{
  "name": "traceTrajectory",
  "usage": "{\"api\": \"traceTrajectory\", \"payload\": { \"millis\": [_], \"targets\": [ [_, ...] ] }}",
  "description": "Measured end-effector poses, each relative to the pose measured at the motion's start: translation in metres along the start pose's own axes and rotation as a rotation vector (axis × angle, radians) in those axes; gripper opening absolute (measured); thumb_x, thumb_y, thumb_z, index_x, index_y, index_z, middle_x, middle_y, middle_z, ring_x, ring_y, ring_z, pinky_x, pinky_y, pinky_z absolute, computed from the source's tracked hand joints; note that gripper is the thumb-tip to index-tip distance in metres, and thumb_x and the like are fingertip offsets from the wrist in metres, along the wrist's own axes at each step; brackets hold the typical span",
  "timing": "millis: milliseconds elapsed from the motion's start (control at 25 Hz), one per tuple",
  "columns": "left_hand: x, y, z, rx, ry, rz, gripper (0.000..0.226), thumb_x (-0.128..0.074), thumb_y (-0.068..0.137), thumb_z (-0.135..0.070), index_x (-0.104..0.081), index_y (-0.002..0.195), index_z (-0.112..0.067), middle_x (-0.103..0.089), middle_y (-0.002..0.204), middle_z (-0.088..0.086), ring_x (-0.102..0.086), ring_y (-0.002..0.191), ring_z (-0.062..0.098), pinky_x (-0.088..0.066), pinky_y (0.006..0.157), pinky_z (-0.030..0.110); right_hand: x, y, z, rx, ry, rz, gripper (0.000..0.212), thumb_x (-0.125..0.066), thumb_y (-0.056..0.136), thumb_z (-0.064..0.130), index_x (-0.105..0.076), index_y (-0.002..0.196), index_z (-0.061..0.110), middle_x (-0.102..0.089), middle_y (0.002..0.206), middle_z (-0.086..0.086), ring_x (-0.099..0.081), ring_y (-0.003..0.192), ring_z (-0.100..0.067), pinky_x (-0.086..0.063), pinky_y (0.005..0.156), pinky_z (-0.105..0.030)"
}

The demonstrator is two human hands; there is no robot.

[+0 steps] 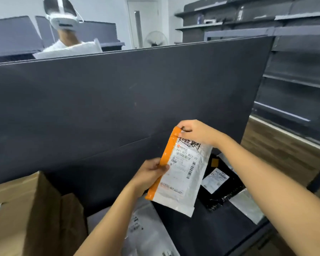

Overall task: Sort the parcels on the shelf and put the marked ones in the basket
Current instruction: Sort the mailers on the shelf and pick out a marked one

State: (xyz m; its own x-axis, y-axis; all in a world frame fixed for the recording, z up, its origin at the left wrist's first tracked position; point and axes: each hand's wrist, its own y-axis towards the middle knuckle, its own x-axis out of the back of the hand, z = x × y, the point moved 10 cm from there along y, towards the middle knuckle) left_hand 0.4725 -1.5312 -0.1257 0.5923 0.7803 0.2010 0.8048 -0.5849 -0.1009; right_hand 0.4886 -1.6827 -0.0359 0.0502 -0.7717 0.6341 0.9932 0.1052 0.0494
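Gripping one white parcel (181,174) above the shelf (220,228): left hand (150,172) pinches its orange edge, right hand (196,132) its top.

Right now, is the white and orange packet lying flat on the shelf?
No, the white and orange packet is held up in the air by the left hand and the right hand, above the dark shelf.

Dark partition (118,100), wood floor (277,150)

cardboard box (22,215) cut off left, label print blurred
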Motion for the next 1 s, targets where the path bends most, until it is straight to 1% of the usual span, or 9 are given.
{"api": "traceTrajectory", "payload": {
  "millis": [120, 200, 280, 440, 600, 760, 840, 920, 1000],
  "targets": [
    [0.026, -0.020, 0.008, -0.029, -0.190, -0.153, 0.015, -0.058, 0.093, -0.019, -0.070, 0.102, -0.019, -0.075, 0.103, 0.005, -0.072, 0.094, 0.023, -0.057, 0.084, 0.043, 0.014, -0.003, 0.008, -0.010, -0.002, -0.279, 0.020, -0.060, 0.089, 0.031, -0.061, 0.109, 0.033, -0.064, 0.096, 0.023, -0.058, 0.099, 0.002, -0.042, 0.085, -0.020],
    [0.047, -0.029, 0.008, -0.059, -0.286, -0.254, 0.017, -0.057, 0.093, -0.018, -0.073, 0.098, -0.024, -0.074, 0.106, 0.004, -0.071, 0.097, 0.022, -0.056, 0.086, 0.041, 0.004, -0.021, -0.008, -0.051, 0.427, -0.401, 0.033, -0.059, 0.091, 0.026, -0.056, 0.123, 0.026, -0.064, 0.109, 0.016, -0.058, 0.106, -0.001, -0.045, 0.085, -0.018],
    [0.063, -0.035, 0.006, -0.095, -0.334, -0.310, 0.020, -0.056, 0.094, -0.019, -0.073, 0.100, -0.026, -0.074, 0.108, 0.001, -0.070, 0.099, 0.019, -0.055, 0.086, 0.037, -0.047, -0.038, -0.026, -0.092, 0.706, -0.298, 0.031, -0.059, 0.091, 0.018, -0.058, 0.122, 0.017, -0.068, 0.114, 0.001, -0.065, 0.104, -0.012, -0.055, 0.083, -0.026],
    [0.074, -0.045, 0.012, -0.091, -0.348, -0.336, 0.019, -0.054, 0.095, -0.018, -0.071, 0.102, -0.023, -0.074, 0.107, 0.001, -0.071, 0.098, 0.020, -0.057, 0.080, 0.034, -0.122, -0.051, -0.036, -0.160, 0.690, -0.150, 0.017, -0.057, 0.093, 0.015, -0.068, 0.104, 0.017, -0.073, 0.103, -0.007, -0.067, 0.095, -0.024, -0.053, 0.089, -0.044],
    [0.080, -0.047, 0.018, -0.085, -0.378, -0.350, 0.020, -0.052, 0.096, -0.016, -0.070, 0.105, -0.020, -0.074, 0.107, 0.001, -0.071, 0.098, 0.020, -0.057, 0.083, 0.036, -0.119, -0.041, -0.032, -0.151, 0.640, -0.169, 0.013, -0.057, 0.093, 0.016, -0.070, 0.095, 0.019, -0.072, 0.080, 0.005, -0.065, 0.082, -0.017, -0.053, 0.080, -0.039],
    [0.090, -0.051, 0.016, -0.055, -0.368, -0.422, 0.018, -0.054, 0.095, -0.017, -0.070, 0.097, -0.023, -0.075, 0.103, 0.000, -0.072, 0.092, 0.017, -0.057, 0.076, 0.030, -0.118, -0.037, -0.022, -0.113, 0.628, -0.167, 0.014, -0.057, 0.093, 0.015, -0.070, 0.098, 0.019, -0.075, 0.090, 0.002, -0.069, 0.088, -0.016, -0.058, 0.078, -0.032],
    [0.098, -0.062, 0.022, -0.002, -0.258, -0.567, 0.011, -0.055, 0.094, -0.018, -0.065, 0.099, -0.020, -0.072, 0.107, -0.001, -0.070, 0.089, 0.012, -0.053, 0.068, 0.020, -0.112, -0.038, -0.014, -0.074, 0.574, -0.224, 0.015, -0.056, 0.093, 0.013, -0.070, 0.100, 0.016, -0.075, 0.091, 0.005, -0.070, 0.089, -0.015, -0.057, 0.075, -0.025],
    [0.101, -0.076, 0.019, -0.024, -0.108, -0.680, 0.026, -0.059, 0.090, -0.023, -0.053, 0.115, -0.026, -0.058, 0.117, -0.014, -0.059, 0.098, 0.003, -0.044, 0.071, 0.014, -0.104, -0.043, -0.004, -0.053, 0.403, -0.357, 0.013, -0.057, 0.093, 0.013, -0.069, 0.097, 0.011, -0.074, 0.089, -0.001, -0.069, 0.088, -0.022, -0.057, 0.077, -0.033],
    [0.086, -0.076, 0.001, -0.142, -0.018, -0.577, 0.034, -0.064, 0.081, -0.035, -0.051, 0.110, -0.045, -0.054, 0.113, -0.025, -0.055, 0.104, -0.004, -0.043, 0.076, 0.009, -0.103, -0.051, 0.016, -0.029, 0.266, -0.474, 0.009, -0.060, 0.089, 0.015, -0.068, 0.086, 0.018, -0.072, 0.081, 0.000, -0.067, 0.077, -0.023, -0.056, 0.070, -0.032]
  ]
}}
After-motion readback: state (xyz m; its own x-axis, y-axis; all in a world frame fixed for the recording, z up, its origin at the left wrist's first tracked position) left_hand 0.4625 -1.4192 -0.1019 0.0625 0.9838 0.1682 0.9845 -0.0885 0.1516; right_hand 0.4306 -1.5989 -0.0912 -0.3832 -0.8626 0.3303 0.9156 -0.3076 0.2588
